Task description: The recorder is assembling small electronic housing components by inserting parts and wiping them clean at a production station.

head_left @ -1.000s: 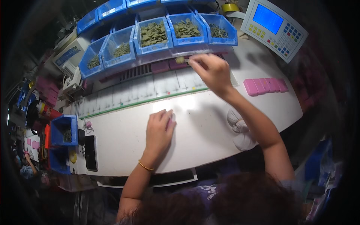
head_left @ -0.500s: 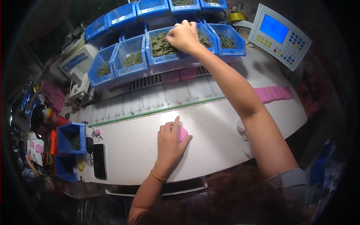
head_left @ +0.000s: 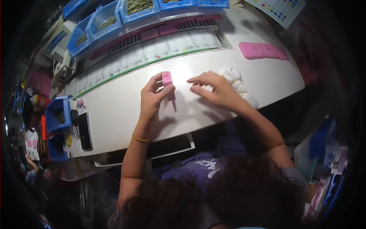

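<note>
My left hand [head_left: 151, 98] is closed round a small pink plastic block [head_left: 167, 81], held tilted up above the white worktop between thumb and fingers. A dark mark shows on the block's upper face. To its right is my right hand [head_left: 215, 91], a little blurred, with thumb and forefinger reaching toward the block but apart from it. There is a gap between those fingertips and I see nothing held in them. Just beyond my right hand lies a bundle of white cloth or gloves [head_left: 233, 78].
Blue bins [head_left: 108, 19] of small greenish parts line the back. A row of pink blocks [head_left: 263, 50] lies at the right. A green strip [head_left: 126, 72] edges the marked-out board. At the left are a phone [head_left: 84, 131] and two blue bins [head_left: 58, 112]. A keypad panel [head_left: 282, 9] stands at the back right.
My right hand has come back from the bin of greenish pieces to beside the pink block. My left hand has lifted and tilted the block off the worktop. The view has tipped downward.
</note>
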`<state>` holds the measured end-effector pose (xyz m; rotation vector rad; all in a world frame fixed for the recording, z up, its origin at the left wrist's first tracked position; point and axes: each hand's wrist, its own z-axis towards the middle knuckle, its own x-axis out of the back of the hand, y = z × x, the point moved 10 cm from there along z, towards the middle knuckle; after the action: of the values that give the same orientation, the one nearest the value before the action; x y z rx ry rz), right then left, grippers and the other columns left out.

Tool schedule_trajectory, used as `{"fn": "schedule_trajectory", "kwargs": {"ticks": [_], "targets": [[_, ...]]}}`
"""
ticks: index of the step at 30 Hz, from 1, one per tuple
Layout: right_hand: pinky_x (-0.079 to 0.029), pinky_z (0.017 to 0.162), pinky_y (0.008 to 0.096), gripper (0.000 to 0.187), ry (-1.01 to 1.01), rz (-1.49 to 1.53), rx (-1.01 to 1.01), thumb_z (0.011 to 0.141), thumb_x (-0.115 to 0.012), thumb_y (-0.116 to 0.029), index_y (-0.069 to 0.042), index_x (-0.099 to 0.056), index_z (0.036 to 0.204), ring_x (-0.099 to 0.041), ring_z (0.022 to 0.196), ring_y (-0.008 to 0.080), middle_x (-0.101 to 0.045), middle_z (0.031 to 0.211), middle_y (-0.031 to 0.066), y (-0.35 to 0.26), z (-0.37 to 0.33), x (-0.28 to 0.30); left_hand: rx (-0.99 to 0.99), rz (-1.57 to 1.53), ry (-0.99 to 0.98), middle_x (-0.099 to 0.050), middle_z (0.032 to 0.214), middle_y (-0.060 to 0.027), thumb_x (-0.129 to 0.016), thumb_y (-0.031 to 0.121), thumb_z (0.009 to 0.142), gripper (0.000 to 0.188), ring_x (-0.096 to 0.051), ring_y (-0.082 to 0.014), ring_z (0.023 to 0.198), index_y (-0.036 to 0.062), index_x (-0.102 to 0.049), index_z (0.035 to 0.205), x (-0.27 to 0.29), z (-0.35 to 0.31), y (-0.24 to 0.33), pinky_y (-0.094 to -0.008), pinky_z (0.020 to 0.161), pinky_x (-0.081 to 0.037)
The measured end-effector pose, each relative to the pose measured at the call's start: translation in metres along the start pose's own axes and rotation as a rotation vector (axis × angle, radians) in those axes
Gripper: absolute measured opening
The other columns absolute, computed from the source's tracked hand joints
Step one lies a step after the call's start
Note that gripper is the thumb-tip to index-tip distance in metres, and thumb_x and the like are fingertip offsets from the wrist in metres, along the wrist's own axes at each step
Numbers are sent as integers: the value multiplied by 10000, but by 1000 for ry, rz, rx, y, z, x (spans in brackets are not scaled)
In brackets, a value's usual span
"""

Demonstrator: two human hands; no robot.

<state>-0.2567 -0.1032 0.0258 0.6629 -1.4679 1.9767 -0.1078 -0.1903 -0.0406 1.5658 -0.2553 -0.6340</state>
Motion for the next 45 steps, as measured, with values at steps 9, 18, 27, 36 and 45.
{"fn": "schedule_trajectory", "kwargs": {"ticks": [9,18,27,36,45], "targets": [[-510,893,360,697,288,241,33,856,-734,-182,-32,-390,1444,-623,1085,250,-594,1237,198,-2,-56,20,111,-6,-103,-570,1181,-147,-728,17,838,524,-587,-207,1061,-23,-469,1292,-111,-20,-18,-354,896,-536],[-521,658,340,280,776,298,-419,916,-692,-293,-26,-645,985,-651,725,186,-697,819,116,175,-93,218,-358,823,-334,-582,1243,-171,-692,241,883,411,-566,-323,1113,19,-591,1214,-210,53,2,-401,951,-462],[-480,858,390,684,726,-219,-735,826,-654,-581,53,-660,1084,-666,975,302,-702,1036,186,406,-139,375,-817,1314,-450,-406,1486,-202,-729,314,813,762,-408,-393,1345,12,-400,1430,-307,119,-62,-453,1115,-343],[-492,841,381,661,326,-205,-821,833,-657,-559,64,-678,1053,-671,936,318,-693,1009,246,345,-100,299,-682,1244,-406,-648,1191,-172,-669,257,849,355,-645,-338,1011,25,-637,1117,-264,97,-24,-425,862,-525],[-502,720,369,617,35,-296,-544,827,-650,-582,30,-674,892,-663,781,296,-687,858,211,211,-4,163,-288,1449,57,-609,963,-222,-740,294,817,389,-587,-390,919,-24,-575,969,-85,46,14,-455,839,-470]]}}
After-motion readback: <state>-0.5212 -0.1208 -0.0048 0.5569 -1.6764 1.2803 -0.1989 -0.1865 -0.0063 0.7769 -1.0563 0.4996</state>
